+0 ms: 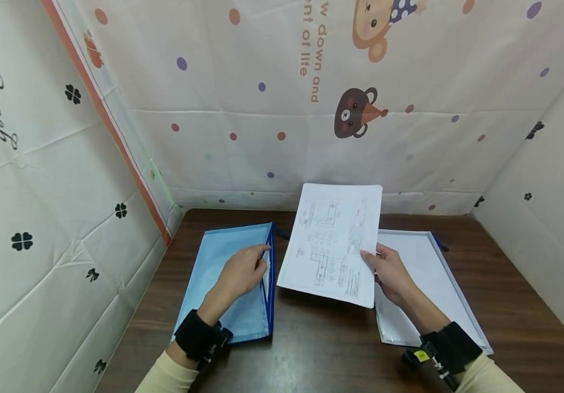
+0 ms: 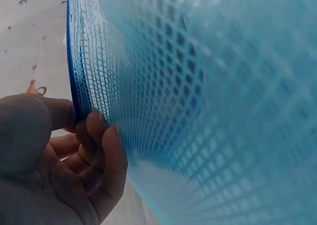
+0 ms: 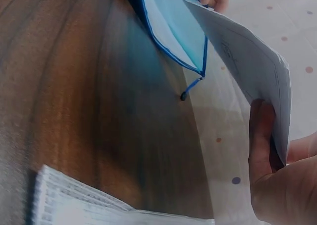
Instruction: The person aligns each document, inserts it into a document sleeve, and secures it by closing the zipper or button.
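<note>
A blue mesh zipper pouch lies at the left, its zipped side gaping open toward the middle. My left hand pinches the upper lip of that opening; in the left wrist view the thumb and fingers meet at the dark blue zipper edge. With my right hand I grip a thin stack of paper by its right edge, thumb on top. Technical drawings are printed on the top sheet. The stack is tilted above the table, between the two pouches. In the right wrist view, the pouch's mouth shows a pale inside.
A white mesh pouch lies flat on the right of the brown wooden table, partly under my right forearm. A blue zipper pull hangs off the blue pouch's corner. Printed cloth walls enclose the table's back and sides.
</note>
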The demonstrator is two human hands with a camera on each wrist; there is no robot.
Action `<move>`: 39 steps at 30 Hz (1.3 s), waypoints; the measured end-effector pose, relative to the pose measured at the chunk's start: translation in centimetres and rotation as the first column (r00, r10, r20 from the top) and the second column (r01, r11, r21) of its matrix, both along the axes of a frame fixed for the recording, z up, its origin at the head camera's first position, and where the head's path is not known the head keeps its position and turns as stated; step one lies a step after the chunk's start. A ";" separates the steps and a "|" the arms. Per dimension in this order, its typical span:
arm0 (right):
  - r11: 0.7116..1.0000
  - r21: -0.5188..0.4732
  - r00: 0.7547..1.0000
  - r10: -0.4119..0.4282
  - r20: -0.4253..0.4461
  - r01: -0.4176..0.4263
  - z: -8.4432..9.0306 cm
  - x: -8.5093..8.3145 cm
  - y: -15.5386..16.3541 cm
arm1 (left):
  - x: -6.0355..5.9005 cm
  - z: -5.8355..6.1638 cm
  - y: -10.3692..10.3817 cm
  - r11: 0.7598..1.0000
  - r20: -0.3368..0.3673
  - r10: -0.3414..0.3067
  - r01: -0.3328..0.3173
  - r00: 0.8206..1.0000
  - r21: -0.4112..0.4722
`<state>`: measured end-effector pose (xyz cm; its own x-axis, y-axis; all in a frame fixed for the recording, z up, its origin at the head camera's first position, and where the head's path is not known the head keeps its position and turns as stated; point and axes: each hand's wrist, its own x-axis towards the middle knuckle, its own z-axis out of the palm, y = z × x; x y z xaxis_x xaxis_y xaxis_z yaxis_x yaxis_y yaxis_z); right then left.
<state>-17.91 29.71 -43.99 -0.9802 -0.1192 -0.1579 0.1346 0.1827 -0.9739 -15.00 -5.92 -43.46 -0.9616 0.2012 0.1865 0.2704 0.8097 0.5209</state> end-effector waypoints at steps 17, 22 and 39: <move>0.995 -0.038 0.995 0.097 0.021 -0.096 -1.6 0.7 -1.9 | 0.0 -0.3 0.4 1.000 0.041 -0.012 0.012 0.999 0.006; 0.991 -0.060 0.992 0.123 0.035 -0.121 -1.8 1.0 -2.3 | 0.0 -0.3 0.6 1.000 0.046 0.002 -0.003 0.999 0.018; 0.967 -0.025 0.965 0.255 0.066 -0.254 -2.4 1.6 -2.5 | -0.1 -0.4 0.6 0.998 -0.011 0.036 -0.036 0.999 0.054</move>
